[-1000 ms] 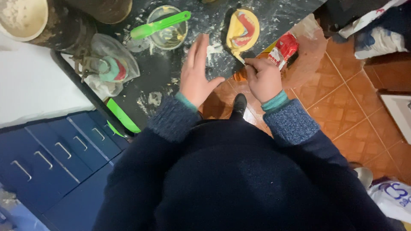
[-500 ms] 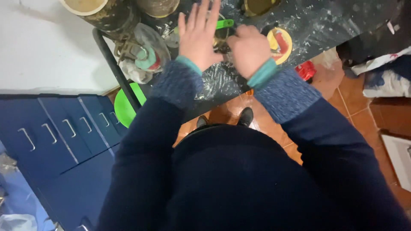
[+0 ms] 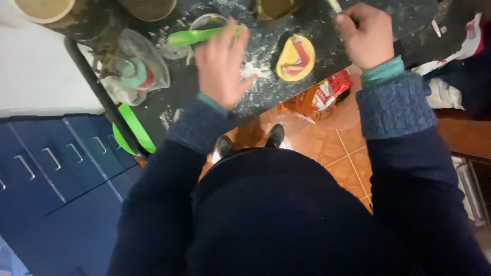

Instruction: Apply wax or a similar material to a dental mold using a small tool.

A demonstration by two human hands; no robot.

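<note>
Flour point(image 3: 253, 70) lies smeared on the dark counter point(image 3: 317, 15) just beside our left hand point(image 3: 221, 64), which hovers flat over it, fingers spread, holding nothing. Our right hand point(image 3: 364, 35) is closed in a fist around a thin pale stick-like thing whose tip point(image 3: 335, 6) pokes out at the top; what it is we cannot tell. Half a second ago both hands lay close together, pressed over one spot; now the right has swung well out to the right and the left is alone over the floury patch. We judge the pressing has paused while a tool is brought in.

Between the hands sits one yellow round lid point(image 3: 295, 58) with red marks. One green spoon point(image 3: 197, 36) lies across one small glass bowl point(image 3: 207, 23), just behind the left fingertips. Left of that is one crumpled clear bag point(image 3: 135, 71). Two dark pots point(image 3: 51, 13) show at the top edge. One red packet point(image 3: 327, 92) lies on the tiled floor point(image 3: 317, 143), and our two shoes point(image 3: 275, 135) show below the counter's edge.
</note>
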